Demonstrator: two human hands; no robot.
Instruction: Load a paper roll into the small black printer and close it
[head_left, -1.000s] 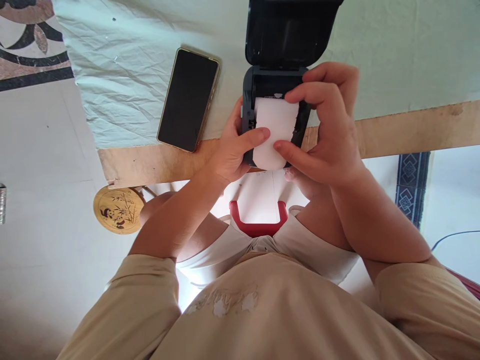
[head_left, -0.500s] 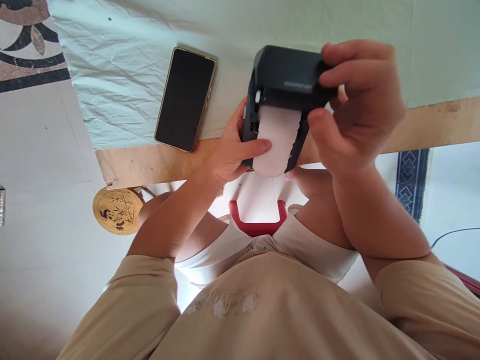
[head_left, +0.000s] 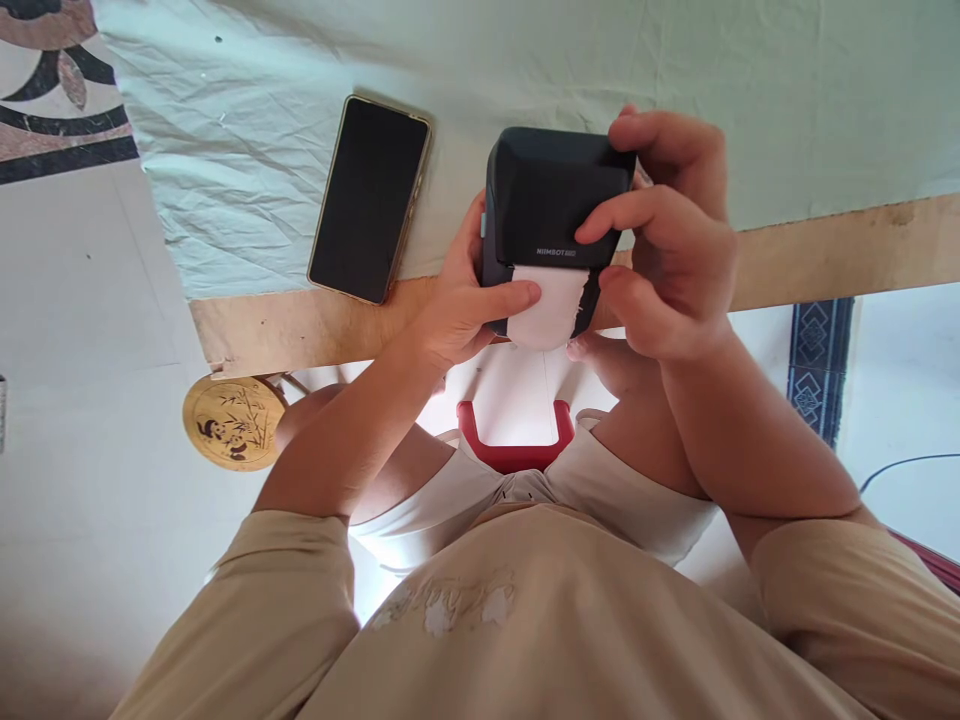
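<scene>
- Left hand (head_left: 469, 305) grips the black, boxy plastic label printer (head_left: 551, 222) over the near edge of the green-clothed wooden table (head_left: 825, 245), thumb on the white paper strip (head_left: 551, 318).
- Right hand (head_left: 679, 245) curls at the printer's right side; whether it grips, I cannot tell.
- Step seems to be seating the smooth black lid (head_left: 536, 190); next calls for even pressing, paper straight.
</scene>
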